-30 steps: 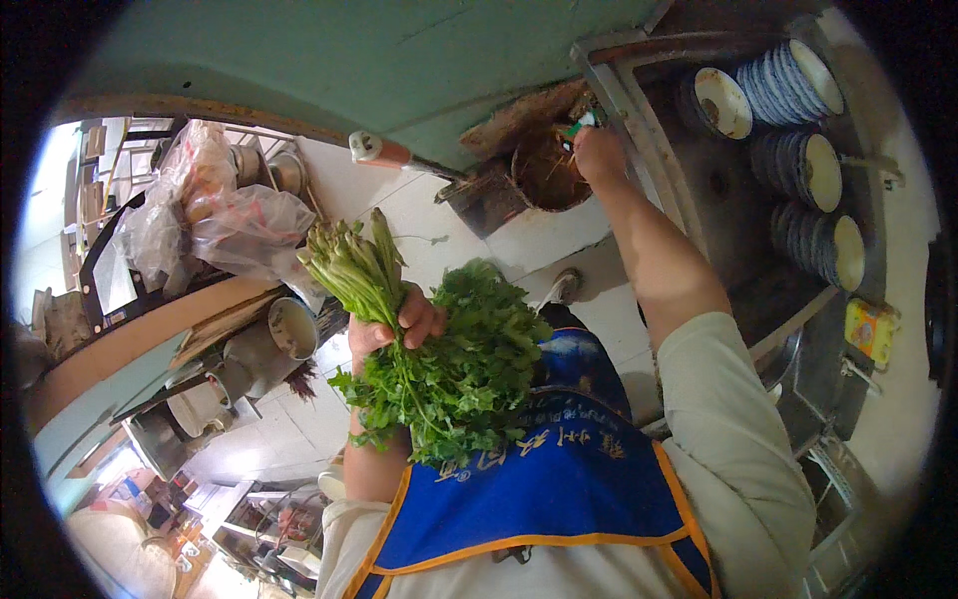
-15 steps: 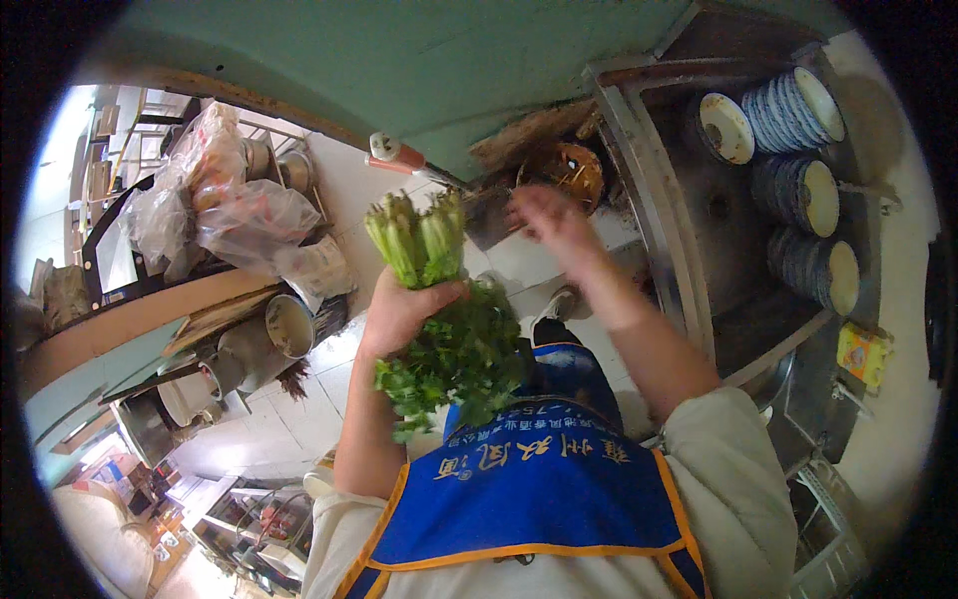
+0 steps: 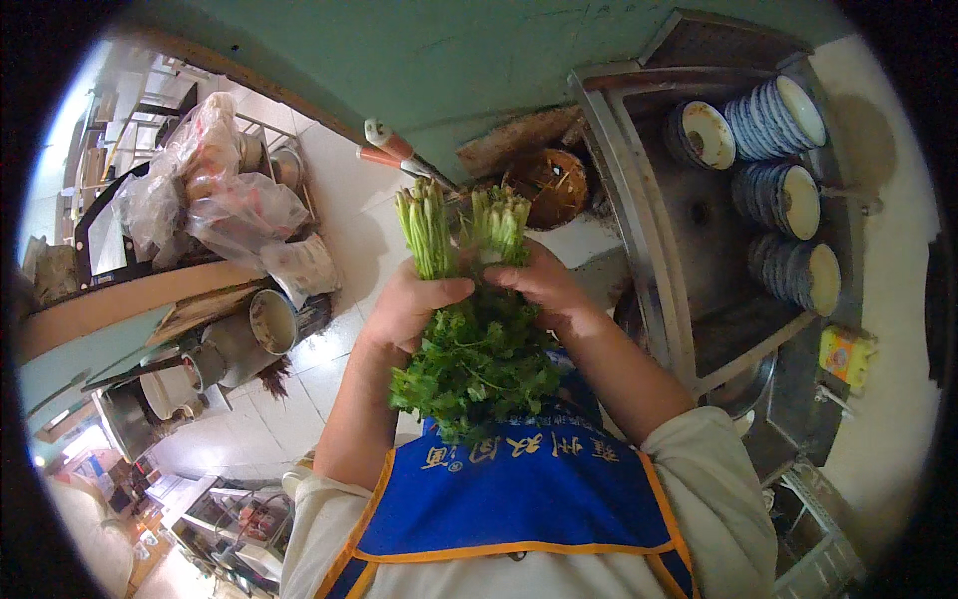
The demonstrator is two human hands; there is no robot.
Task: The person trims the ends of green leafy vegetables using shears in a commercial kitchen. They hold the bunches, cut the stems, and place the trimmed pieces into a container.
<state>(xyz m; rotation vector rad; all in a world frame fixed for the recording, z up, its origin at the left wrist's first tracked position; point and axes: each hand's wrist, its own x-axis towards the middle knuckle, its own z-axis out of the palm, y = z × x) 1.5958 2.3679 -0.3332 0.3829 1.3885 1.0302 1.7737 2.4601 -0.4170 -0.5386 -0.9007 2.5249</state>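
A leafy green bunch that looks like cilantro [image 3: 479, 364] is held in front of my blue apron [image 3: 519, 499], stems away from me and leaves toward me. My left hand [image 3: 411, 304] is closed around the left part of the stems, its thumb across them. On the other side, my right hand [image 3: 544, 285] grips the right part, thumb pointing inward. Between the hands the stems stand apart in two clusters, while the leaves hang together below. The fingers behind the stems are hidden.
To the right is a metal sink [image 3: 659, 240] with several stacks of bowls [image 3: 798, 200]. A round brown basket [image 3: 549, 188] sits on the floor ahead, near a handle with an orange-red part [image 3: 384, 150]. Plastic bags [image 3: 235, 200] lie on the left shelf, pots [image 3: 269, 321] below.
My right hand, apart from the bunch before, has come in and taken hold of its right side. The stems have spread into two clusters, and the bunch has shifted slightly right.
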